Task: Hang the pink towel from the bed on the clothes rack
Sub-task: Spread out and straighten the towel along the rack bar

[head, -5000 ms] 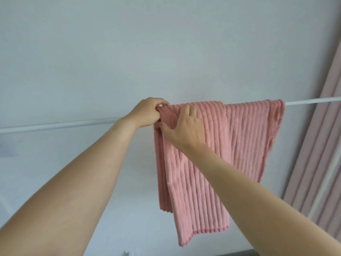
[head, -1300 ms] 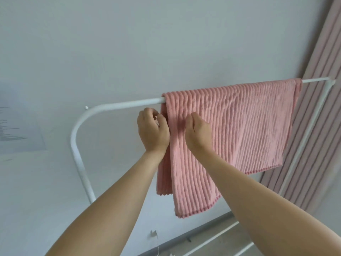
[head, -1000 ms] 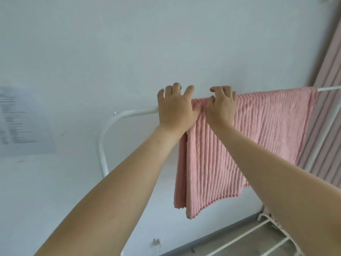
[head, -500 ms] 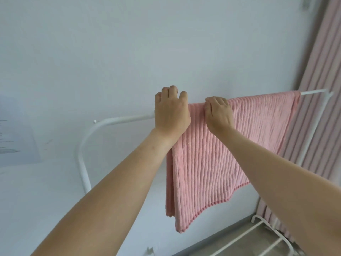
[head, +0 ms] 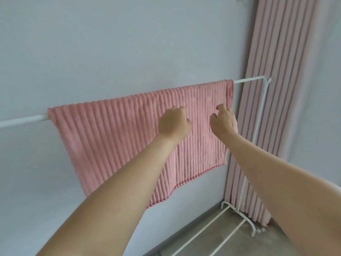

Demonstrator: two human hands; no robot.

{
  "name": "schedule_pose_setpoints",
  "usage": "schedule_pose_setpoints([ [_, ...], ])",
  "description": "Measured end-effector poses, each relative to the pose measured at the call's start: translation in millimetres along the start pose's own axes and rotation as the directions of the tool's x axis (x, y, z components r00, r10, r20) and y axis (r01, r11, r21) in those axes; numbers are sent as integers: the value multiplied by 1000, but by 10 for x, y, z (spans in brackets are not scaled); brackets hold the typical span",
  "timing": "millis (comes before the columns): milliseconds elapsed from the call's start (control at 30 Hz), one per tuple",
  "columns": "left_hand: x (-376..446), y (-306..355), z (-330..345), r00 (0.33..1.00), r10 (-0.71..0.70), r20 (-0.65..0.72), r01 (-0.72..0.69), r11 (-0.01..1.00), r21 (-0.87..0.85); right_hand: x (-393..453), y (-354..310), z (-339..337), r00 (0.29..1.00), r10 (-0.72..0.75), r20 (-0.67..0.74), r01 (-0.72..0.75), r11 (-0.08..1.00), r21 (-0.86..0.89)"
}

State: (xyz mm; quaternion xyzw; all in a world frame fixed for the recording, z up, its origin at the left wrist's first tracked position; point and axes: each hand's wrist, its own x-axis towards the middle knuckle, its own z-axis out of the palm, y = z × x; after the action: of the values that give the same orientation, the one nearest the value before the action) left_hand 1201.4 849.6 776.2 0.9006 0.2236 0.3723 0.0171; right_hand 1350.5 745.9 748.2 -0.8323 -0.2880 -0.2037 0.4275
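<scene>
The pink ribbed towel (head: 118,137) hangs spread wide over the white top rail of the clothes rack (head: 248,80), its lower hem slanting down to the left. Both my arms reach up in front of its right half. My left hand (head: 173,122) hovers before the cloth with loosely curled fingers and grips nothing. My right hand (head: 224,121) is level with it near the towel's right edge, thumb and fingers apart, holding nothing. Whether either hand brushes the cloth is unclear.
A pink pleated curtain (head: 287,89) hangs right behind the rack's right post (head: 259,119). The rack's white base bars (head: 238,213) rest on the grey floor (head: 217,241). A plain pale wall (head: 110,43) stands behind the rail.
The towel, bunched at the rail's left half a second ago, is now spread wide. Both hands have left the rail's top and moved right and lower, away from the cloth.
</scene>
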Motion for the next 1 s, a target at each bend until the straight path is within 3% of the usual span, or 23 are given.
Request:
schedule_pose_setpoints([
  [200,267,843,1103,958,-271,93,281,951,-127,435,1226,-252,988,31,149,-31,1000,-3],
  [333,481,1358,1682,932,-349,95,359,924,-131,784,1877,-276,968,84,236,-98,994,50],
  [500,1001,1830,2328,905,-422,-54,405,894,-192,1402,2475,-60,951,82,299,-123,985,120],
  [633,1410,1949,2911,871,-398,-289,364,916,-167,2050,2807,342,929,50,367,-137,967,216],
  [733,1713,1925,3287,790,-400,-465,397,911,-109,2450,2895,666,867,39,497,-239,908,345],
  [867,2095,1889,3607,703,-472,-531,557,831,-1,2792,2822,1039,749,-167,641,-258,818,514],
  [1000,2299,1810,3752,612,-474,-633,649,759,58,3071,2741,1366,563,-376,736,-331,714,617],
])
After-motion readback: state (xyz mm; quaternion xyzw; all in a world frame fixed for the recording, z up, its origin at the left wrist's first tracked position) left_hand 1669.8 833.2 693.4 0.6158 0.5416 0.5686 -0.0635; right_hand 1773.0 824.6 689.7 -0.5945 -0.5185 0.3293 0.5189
